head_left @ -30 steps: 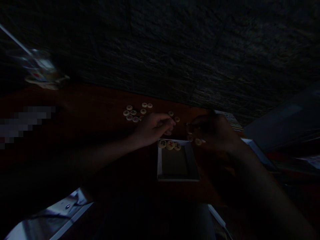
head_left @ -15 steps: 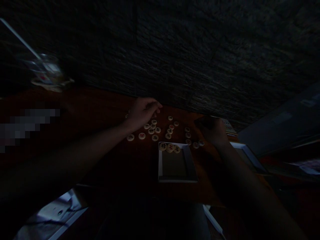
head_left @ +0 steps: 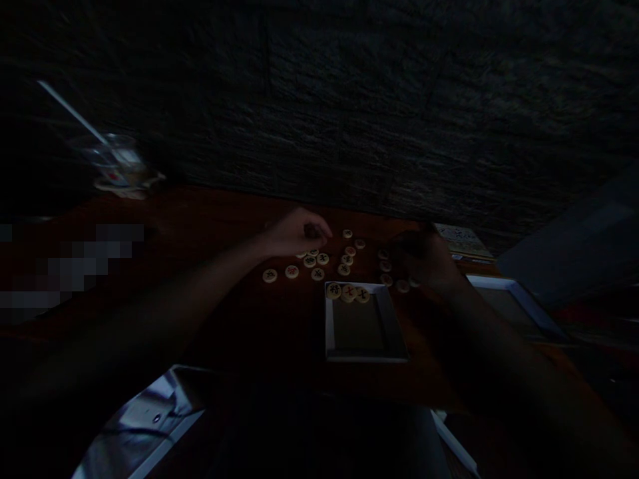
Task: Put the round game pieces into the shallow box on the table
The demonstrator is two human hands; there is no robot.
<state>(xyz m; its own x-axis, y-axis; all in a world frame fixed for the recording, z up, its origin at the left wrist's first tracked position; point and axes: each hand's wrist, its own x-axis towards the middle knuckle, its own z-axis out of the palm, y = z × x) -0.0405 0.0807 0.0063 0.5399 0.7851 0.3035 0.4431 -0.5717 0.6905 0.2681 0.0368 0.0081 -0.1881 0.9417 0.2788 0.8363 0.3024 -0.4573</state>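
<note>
Round wooden Chinese chess pieces (head_left: 310, 261) with red or dark characters lie scattered on the dark brown table. Over the left group hovers my left hand (head_left: 299, 231), its fingers loosely curved with a dark gap between thumb and fingers; no piece shows in it. My right hand (head_left: 432, 259) is low over the pieces at the right, beside a red-marked piece (head_left: 386, 280). Deep shadow hides its fingers and anything in them. Between my forearms, a shallow white-rimmed box tray (head_left: 367, 359) holds a few pieces (head_left: 334, 291) along its far edge.
A second shallow tray (head_left: 536, 309) and a printed box (head_left: 462, 241) are at the right. A clear cup with a straw (head_left: 120, 163) stands on a coaster at the far left. The stone wall (head_left: 319, 100) borders the table's back. A white object with a cable (head_left: 154, 412) is below left.
The view has shifted, so most things appear further right. My left hand has come lower over the left pieces, its fingers more curved. My right hand stays near the right pieces.
</note>
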